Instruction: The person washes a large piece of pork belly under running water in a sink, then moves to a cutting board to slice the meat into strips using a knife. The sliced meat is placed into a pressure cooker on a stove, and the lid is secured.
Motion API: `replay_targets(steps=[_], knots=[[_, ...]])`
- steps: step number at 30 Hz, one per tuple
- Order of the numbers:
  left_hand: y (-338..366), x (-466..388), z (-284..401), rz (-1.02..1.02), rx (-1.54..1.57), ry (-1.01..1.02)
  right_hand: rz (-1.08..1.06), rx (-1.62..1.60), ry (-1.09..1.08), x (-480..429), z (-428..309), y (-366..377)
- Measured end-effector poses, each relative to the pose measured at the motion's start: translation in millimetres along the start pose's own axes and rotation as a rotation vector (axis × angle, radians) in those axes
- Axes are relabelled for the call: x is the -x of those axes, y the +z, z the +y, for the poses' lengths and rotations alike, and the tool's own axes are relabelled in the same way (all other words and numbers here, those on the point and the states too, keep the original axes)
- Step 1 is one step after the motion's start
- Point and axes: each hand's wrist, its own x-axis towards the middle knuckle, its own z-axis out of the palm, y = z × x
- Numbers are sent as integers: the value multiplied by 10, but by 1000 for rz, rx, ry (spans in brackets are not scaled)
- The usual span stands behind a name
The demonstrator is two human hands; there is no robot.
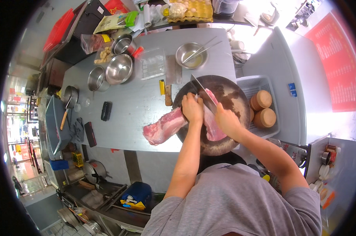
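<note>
My right hand (pixel 228 120) grips a knife, its thin blade (pixel 202 87) slanting up and left over a round wooden chopping block (pixel 235 94). Bent fingers of my left hand (pixel 192 107) press on raw meat close beside the blade. One strip of pink meat (pixel 214 129) lies on the block between my hands, and a small bit of meat (pixel 211 95) shows at the far side of the blade. A thick slab of raw pork (pixel 165 126) reaches left from under my left hand, past the block's edge onto the metal table (pixel 130 115). My left hand partly hides where the meat meets the knife.
A cleaver (pixel 174 69) with a wooden handle and a yellow lighter (pixel 162 87) lie beyond the block. Farther back are a steel bowl (pixel 185 60) with chopsticks, a clear plastic tray (pixel 153 65) and more steel bowls (pixel 119 69). Right of the block, a basket (pixel 269 85) holds clay pots (pixel 264 118).
</note>
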Motion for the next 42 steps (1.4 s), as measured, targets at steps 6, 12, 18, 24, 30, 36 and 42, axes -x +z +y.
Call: replay_targets(steps=[6,12,18,24,30,36,42], knots=[[90,3,-57,-82,114,66,198,-73,-98,-489,-99,270],[-6,-27,-28,-58,130,-17,22,-19,-19,-241,-79,107],[88,-54,-90,-102,138,72,184,-70,-70,-437,-207,127],[43,-87,-136,-82,159,26,79,-41,-34,-628,-303,95],[42,-48,-116,-86,176,58,123,-20,-19,-450,-88,249],[-36,-101,-176,-179,163,52,170,99,-146,-880,-489,230],[-307,-16,-50,-80,182,9,263,22,-44,-723,-4,-34]])
